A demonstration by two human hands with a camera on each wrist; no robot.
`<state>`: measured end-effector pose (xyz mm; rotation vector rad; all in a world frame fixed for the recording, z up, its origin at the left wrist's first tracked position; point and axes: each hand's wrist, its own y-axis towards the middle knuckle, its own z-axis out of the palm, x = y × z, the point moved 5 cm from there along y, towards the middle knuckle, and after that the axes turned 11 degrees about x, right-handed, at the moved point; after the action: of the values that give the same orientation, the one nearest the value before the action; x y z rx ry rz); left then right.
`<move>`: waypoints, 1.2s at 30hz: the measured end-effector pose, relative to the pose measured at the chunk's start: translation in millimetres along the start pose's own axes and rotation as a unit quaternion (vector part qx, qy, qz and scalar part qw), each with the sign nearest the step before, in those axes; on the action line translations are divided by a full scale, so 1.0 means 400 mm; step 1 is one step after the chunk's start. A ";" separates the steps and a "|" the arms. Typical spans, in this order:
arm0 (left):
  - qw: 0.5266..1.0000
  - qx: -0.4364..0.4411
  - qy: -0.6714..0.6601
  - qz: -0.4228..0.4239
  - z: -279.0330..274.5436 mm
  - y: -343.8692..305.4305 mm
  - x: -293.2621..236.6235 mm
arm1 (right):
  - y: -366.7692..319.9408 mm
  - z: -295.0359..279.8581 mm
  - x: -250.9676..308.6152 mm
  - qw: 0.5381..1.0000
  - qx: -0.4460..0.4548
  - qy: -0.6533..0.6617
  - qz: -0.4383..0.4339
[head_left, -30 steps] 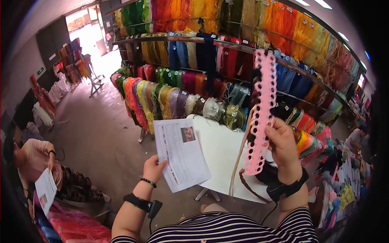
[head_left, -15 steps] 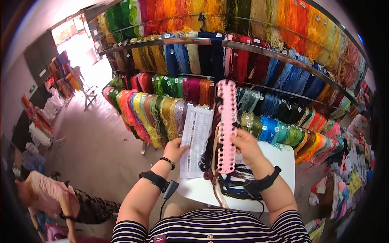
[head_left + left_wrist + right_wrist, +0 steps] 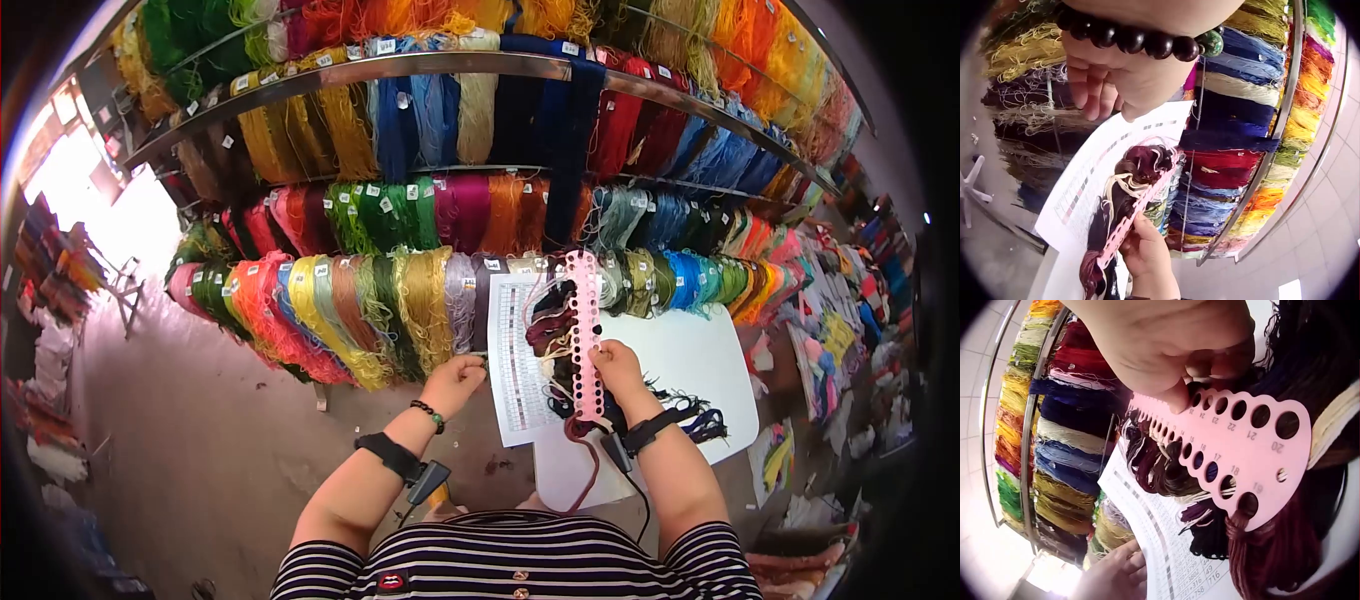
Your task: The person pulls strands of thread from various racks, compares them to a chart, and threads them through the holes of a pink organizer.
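My right hand (image 3: 620, 368) pinches a long pink thread card (image 3: 585, 330), its edges lined with numbered holes. Dark, maroon and cream thread bundles (image 3: 1141, 160) hang from the holes along one side. Behind the card stands a printed paper chart (image 3: 510, 340), partly covered by the threads; how it is held up I cannot tell. Beside the chart's left edge is my left hand (image 3: 455, 385), its fingers loosely bent with nothing seen between them in the left wrist view. Thumb and fingertips are right at the sheet's edge there.
Ahead stands a rack with metal rails (image 3: 420, 68) and labelled thread skeins (image 3: 340, 300) in many colours. Below the card is a white table (image 3: 670, 350) with dark threads (image 3: 705, 420) on it. More yarn heaps (image 3: 830, 345) lie at the right.
The view has turned and come closer to the rack. The pink card has come down and left, in front of the chart. My left thumb, earlier on the chart, is now beside its edge.
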<state>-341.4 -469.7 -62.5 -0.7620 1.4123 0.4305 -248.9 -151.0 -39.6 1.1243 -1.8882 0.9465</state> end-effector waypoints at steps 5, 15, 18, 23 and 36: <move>0.998 -0.043 0.035 -0.027 -0.149 -0.103 0.034 | -0.049 -0.040 0.073 0.991 -0.095 -0.082 -0.041; 0.974 -0.176 0.131 0.060 -0.322 -0.173 -0.156 | -0.234 -0.067 0.323 0.989 0.121 0.090 0.002; 0.983 -0.132 0.097 0.085 -0.347 -0.142 -0.174 | -0.308 -0.023 0.424 0.974 0.177 0.137 -0.020; 0.992 -0.072 0.023 0.100 -0.385 -0.113 -0.142 | -0.360 0.099 0.605 0.913 0.241 0.319 -0.078; 0.807 -0.161 0.496 0.277 -0.666 -0.119 -0.386 | 0.036 0.652 0.790 0.948 0.262 0.108 -0.145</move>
<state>-521.3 -662.8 103.1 -0.8842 2.6334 0.7990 -428.9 -488.4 108.3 1.4851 -1.2783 1.3777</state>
